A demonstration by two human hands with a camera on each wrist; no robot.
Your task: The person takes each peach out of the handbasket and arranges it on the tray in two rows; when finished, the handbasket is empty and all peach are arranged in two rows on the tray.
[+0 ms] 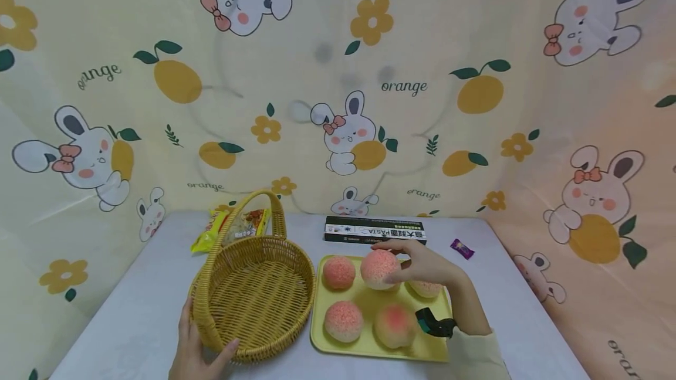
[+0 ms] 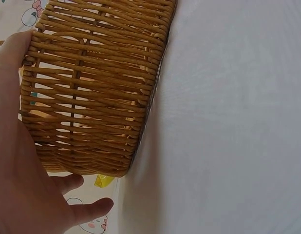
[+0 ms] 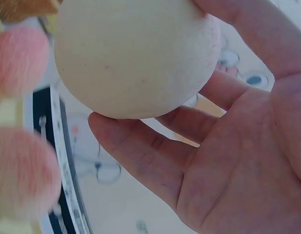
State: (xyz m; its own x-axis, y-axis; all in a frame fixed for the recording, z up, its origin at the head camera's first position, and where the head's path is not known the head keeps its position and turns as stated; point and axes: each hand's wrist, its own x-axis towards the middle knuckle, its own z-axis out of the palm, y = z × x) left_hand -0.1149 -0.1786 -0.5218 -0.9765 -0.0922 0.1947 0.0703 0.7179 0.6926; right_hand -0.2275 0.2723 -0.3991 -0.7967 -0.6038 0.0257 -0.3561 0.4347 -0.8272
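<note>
A round pink-and-cream peach [image 1: 379, 268] is held between the fingers and thumb of my right hand [image 1: 422, 263], over the back of a yellow tray [image 1: 364, 352]. The right wrist view shows its pale underside [image 3: 136, 68] and the curled fingers [image 3: 141, 146] against it. Several more peaches lie on the tray, among them a smoother one [image 1: 395, 325] at the front. My left hand [image 1: 198, 345] rests against the near left side of a woven basket [image 1: 303, 257] with a tall handle. Its fingers [image 2: 92, 209] extend along the outside, thumb near the rim.
Behind the tray lies a black-and-white pasta box [image 1: 375, 230]. A small purple packet [image 1: 462, 248] is at the back right. Yellow snack bags [image 1: 211, 233] stand behind the basket. A patterned cloth [image 1: 296, 75] hangs around the white table [image 1: 121, 321] at back and sides.
</note>
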